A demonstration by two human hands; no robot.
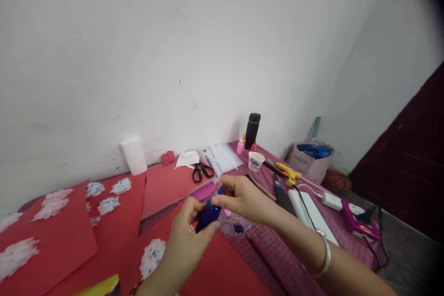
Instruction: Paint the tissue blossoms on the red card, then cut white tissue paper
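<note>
A dark blue glossy object (210, 212), whose kind I cannot make out, is held between my two hands above the red paper. My left hand (190, 233) grips its lower side with thumb and fingers. At its upper end, my right hand (236, 196) pinches it between thumb and fingertips. Below my right hand lie a small pink piece (227, 212) and a dark blue spot (238, 228) on the patterned cloth. A red sheet (222, 263) under my hands carries a white dabbed patch with blue specks (152, 256).
More red sheets with white patches (109, 205) spread left. Black-handled scissors (202, 172), a white paper cup (134, 156), a small cup (255, 161) and a black bottle (253, 130) stand or lie behind. Rightward are a yellow glue gun (289, 173), a white power strip (308, 212) and cords.
</note>
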